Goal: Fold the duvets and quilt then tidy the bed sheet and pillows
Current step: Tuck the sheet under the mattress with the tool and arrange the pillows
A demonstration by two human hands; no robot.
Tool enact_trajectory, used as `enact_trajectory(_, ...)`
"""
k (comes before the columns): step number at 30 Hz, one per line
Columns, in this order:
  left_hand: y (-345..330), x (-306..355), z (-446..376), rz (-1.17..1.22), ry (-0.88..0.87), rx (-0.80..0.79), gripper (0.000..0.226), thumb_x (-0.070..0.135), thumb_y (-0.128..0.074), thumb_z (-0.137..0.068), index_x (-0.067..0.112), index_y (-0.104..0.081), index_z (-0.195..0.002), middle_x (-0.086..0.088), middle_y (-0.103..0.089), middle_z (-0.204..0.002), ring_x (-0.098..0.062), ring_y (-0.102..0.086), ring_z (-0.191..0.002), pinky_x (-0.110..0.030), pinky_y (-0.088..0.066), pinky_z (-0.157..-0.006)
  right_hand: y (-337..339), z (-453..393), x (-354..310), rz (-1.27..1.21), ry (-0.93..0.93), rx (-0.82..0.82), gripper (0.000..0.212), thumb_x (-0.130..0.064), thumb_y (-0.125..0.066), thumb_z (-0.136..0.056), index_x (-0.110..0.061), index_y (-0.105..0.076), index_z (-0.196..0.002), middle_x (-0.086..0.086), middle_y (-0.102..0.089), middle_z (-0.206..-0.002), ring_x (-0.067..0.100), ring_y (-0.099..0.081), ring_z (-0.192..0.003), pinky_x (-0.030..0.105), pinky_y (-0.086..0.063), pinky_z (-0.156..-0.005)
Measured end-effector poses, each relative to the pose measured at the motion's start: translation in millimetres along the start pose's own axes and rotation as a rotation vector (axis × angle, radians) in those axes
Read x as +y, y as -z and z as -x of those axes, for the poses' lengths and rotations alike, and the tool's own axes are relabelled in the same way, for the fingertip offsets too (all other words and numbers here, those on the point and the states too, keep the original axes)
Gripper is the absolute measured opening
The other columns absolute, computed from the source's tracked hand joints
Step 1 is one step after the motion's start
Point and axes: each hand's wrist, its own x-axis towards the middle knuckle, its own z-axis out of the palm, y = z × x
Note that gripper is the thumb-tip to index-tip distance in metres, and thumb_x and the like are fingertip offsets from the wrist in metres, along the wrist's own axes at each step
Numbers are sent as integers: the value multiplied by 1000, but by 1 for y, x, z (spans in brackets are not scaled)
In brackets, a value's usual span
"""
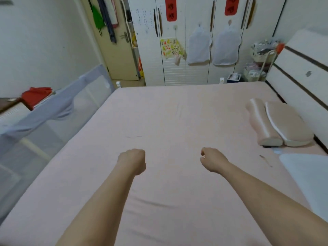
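Note:
A pink bed sheet (177,112) lies flat over the whole mattress, with faint creases near the front. Both my arms reach out over its middle. My left hand (132,161) is curled into a fist just above or on the sheet and holds nothing I can see. A little apart to its right, my right hand (213,159) also has its fingers curled, with nothing in it. A pink satin contour pillow (278,123) rests at the right by the headboard. The corner of a white pillow (307,176) shows nearer me on the right. No duvet or quilt is in view.
A grey mesh bed rail (58,107) runs along the left side, with a red cloth (35,95) on furniture behind it. The white headboard (301,73) lines the right side. White wardrobe doors (195,50) and a loaded cart (262,59) stand beyond the far edge.

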Motion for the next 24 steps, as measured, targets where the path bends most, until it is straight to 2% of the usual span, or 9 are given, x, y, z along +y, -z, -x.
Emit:
enact_trajectory(4, -6, -29, -15, 18, -40, 24, 41, 27, -43, -97, 15, -42, -136, -4, -49, -135, -25, -46, -123, -36, -40, -94, -17, -10, -29, -24, -40, 32, 29, -18, -39, -95, -9, -52, -120, 7, -58, -119, 25, -56, -102, 32, -45, -79)
enact_trajectory(7, -25, -34, -43, 32, -108, 43, 47, 33, -45, -98, 15, -35, -140, -6, -41, -140, -26, -36, -131, -38, -37, -101, -42, -35, -45, -49, -47, 37, 31, -16, -40, -95, -8, -51, -123, 9, -58, -118, 26, -56, -102, 32, -45, -79)
enact_trajectory(11, -63, -33, -122, 14, -141, 46, 66, 37, -43, -99, 16, -10, -152, -9, -8, -159, -31, -7, -147, -44, -21, -116, -105, -92, -48, -75, -64, 15, 37, -18, -40, -97, -8, -42, -133, 11, -49, -131, 28, -49, -116, 34, -44, -89)
enact_trajectory(14, -105, -15, -200, 77, -203, 78, 68, 38, -38, -101, 16, 0, -153, -9, 4, -161, -31, 0, -148, -42, -19, -118, -163, -146, -31, -57, -131, -21, 44, -20, -40, -98, -10, -32, -141, 10, -40, -140, 28, -41, -126, 35, -40, -97)
enact_trajectory(16, -141, 3, -249, 113, -260, 82, 68, 38, -37, -102, 17, 2, -153, -9, 9, -161, -31, 3, -148, -42, -18, -118, -198, -183, -16, -29, -184, -23, 50, -23, -40, -99, -10, -24, -145, 11, -32, -146, 29, -33, -133, 36, -36, -103)
enact_trajectory(19, -207, 28, -309, 112, -323, 19, 69, 40, -35, -102, 20, 6, -154, -7, 16, -160, -30, 9, -148, -44, -12, -120, -252, -234, 6, 24, -247, -17, 62, -30, -38, -101, -11, -8, -152, 13, -8, -159, 28, -11, -146, 37, -19, -115)
enact_trajectory(24, -279, 71, -391, 211, -432, 94, 63, 40, -26, -103, 22, 6, -154, -4, 16, -160, -28, 13, -147, -51, -2, -119, -306, -296, 54, 156, -355, 219, 66, -41, -30, -101, -15, 2, -153, 12, 3, -160, 25, 2, -148, 38, -4, -119)
